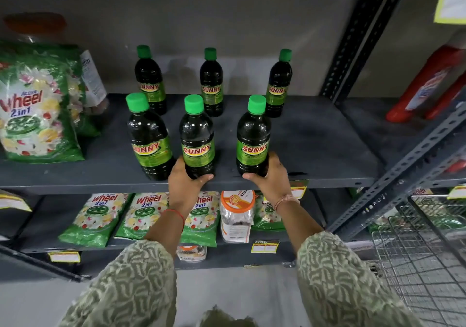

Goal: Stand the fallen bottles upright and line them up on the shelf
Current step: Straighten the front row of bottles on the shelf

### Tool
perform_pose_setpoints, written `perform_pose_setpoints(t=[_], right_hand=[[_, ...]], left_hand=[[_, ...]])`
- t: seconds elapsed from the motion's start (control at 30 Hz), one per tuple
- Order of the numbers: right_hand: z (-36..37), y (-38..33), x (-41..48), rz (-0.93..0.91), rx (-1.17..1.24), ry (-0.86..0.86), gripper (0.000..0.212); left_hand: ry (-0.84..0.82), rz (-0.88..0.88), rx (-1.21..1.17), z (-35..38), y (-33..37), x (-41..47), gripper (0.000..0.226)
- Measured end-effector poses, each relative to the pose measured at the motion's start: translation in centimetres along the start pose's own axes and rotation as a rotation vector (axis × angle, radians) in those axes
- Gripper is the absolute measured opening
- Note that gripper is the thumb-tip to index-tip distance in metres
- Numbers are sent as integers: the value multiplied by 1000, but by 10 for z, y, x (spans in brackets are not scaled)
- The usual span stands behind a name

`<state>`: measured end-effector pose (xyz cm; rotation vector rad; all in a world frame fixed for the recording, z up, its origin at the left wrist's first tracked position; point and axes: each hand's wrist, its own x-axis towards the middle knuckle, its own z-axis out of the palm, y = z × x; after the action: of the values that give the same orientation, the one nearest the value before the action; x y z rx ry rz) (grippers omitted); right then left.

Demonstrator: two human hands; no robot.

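Several dark bottles with green caps and green "SUNNY" labels stand upright on the grey metal shelf (315, 150), in a back row and a front row. My left hand (185, 183) is wrapped around the base of the front middle bottle (196, 135). My right hand (271, 178) grips the base of the front right bottle (253, 135). The front left bottle (148, 137) stands free, leaning slightly. Behind them stand the back left bottle (150, 79), the back middle bottle (211, 82) and the back right bottle (278, 84). No bottle lies on its side.
A green "Wheel" detergent bag (37, 109) stands at the shelf's left, with a jar behind it. Red bottles (428, 84) lean on the neighbouring shelf to the right. The lower shelf holds more detergent bags (98, 218) and a plastic jar (237, 213). A wire basket (423, 256) is at lower right.
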<state>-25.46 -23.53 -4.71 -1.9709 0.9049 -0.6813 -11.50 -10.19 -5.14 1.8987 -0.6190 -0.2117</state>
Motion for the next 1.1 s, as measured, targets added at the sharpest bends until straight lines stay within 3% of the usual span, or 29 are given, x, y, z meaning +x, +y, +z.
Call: perform_pose_setpoints(t=[0.3, 0.57, 0.63, 0.73, 0.77, 0.83, 0.9, 1.0, 1.1], right_hand=[[-71, 41, 13, 45, -46, 84, 56], [-86, 53, 16, 69, -35, 53, 59], [-86, 54, 16, 78, -30, 44, 68], [-78, 54, 0, 98, 108, 116, 108], [-72, 54, -11, 119, 130, 181, 112], [-51, 51, -42, 114, 91, 311, 97], [-23, 37, -72, -45, 19, 343, 76], [11, 6, -64, -122, 58, 151, 67], [25, -17, -14, 6, 134, -94, 95]], left_hand=[[-23, 40, 60, 39, 12, 2, 60], [-41, 64, 55, 43, 18, -1, 61], [-72, 71, 50, 42, 19, -2, 61], [-109, 56, 16, 32, 16, -7, 63], [-97, 47, -3, 26, 13, -10, 65], [-9, 52, 8, 9, 1, -20, 66], [162, 62, 78, -9, -11, -30, 60], [377, 22, 124, -36, -28, -25, 70], [342, -54, 88, -54, -36, 0, 93]])
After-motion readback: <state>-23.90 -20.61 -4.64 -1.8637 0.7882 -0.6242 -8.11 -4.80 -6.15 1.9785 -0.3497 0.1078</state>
